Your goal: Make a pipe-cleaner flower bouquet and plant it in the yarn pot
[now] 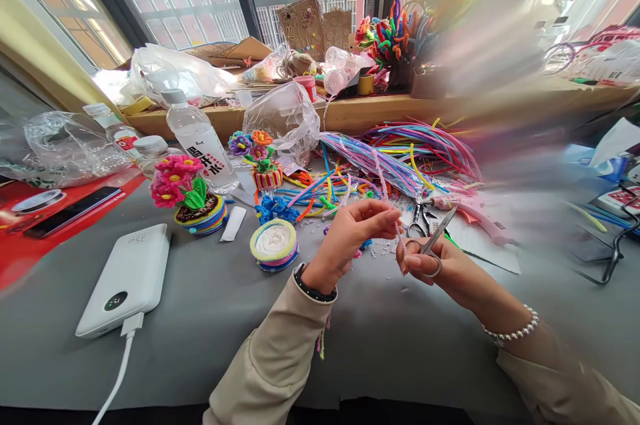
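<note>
Blur smears the windowsill [500, 101] at right; charging cable [117, 371] cut off below

Two hands over the counter [210, 318]: left hand [345, 238], right hand [440, 268]. Scissors, two pairs: one [440, 233] in the right hand, another [417, 219] lying behind. Water bottles, three: the big one [200, 138], a second [113, 125] at the left, a third [150, 151] showing mostly its cap. Flower pots, two: pink [193, 201] and mixed [260, 158]. One wound ring [274, 245]. One power bank [127, 278]. One phone [73, 211]. Pipe cleaners [420, 151]: too many to count.
</note>
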`<state>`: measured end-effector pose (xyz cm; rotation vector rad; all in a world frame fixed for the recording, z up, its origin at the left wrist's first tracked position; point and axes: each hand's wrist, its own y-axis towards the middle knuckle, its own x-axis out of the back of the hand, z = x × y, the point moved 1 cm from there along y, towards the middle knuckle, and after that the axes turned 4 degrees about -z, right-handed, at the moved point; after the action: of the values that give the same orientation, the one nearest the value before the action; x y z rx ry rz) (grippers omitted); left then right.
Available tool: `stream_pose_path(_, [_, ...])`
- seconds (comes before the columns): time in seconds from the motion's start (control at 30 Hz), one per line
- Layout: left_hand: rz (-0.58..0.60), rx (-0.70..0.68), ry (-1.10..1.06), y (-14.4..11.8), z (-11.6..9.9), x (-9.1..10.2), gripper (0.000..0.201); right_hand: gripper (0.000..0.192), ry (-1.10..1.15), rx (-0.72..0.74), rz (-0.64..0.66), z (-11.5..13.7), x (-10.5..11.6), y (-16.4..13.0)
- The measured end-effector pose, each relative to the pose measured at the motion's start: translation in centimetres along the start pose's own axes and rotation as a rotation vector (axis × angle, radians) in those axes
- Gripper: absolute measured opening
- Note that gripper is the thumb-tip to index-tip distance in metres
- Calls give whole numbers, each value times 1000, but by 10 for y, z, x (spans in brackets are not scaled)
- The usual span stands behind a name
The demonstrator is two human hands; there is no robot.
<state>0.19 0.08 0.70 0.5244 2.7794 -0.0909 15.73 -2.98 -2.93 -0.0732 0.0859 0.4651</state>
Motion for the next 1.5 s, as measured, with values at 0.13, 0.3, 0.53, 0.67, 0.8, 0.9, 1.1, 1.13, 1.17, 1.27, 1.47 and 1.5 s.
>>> stream_pose_path(0.13, [-13,6,4,0,1,2,16,34,-61,19,11,-1,1,-1])
stream_pose_path(0.3, [-120,-5,-1,2,0,6,16,52,-208,66,213,0,-7,0])
stream_pose_path(0.53, [-150,6,85,0,1,7,22,73,-405,55,346,3,-13,-4])
stream_pose_path(0.67, [-165,24,128,-1,0,6,27,78,-442,67,379,3,-13,-4])
stream_pose_path(0.8, [-121,49,151,-2,-4,2,26,79,-431,55,389,3,-13,-4])
stream_pose_path(0.9, [-106,36,164,-2,-5,0,23,77,-414,45,375,4,-13,-5])
stream_pose_path(1.1, [-151,7,133,0,-4,0,22,70,-341,108,341,5,-14,-2])
stream_pose_path(1.13, [-161,0,119,0,-4,0,22,70,-327,115,328,6,-14,-1])
stream_pose_path(1.17, [-171,-9,101,0,-4,0,22,69,-312,119,314,6,-14,-1])
stream_pose_path(1.27, [-208,-39,36,0,-3,0,22,67,-273,126,277,5,-15,0])
stream_pose_path(1.47, [-267,-85,-45,2,0,0,23,62,-256,129,208,-4,-12,0])
stream_pose_path(1.5, [-276,-88,-52,3,0,0,23,62,-261,130,192,-6,-12,0])
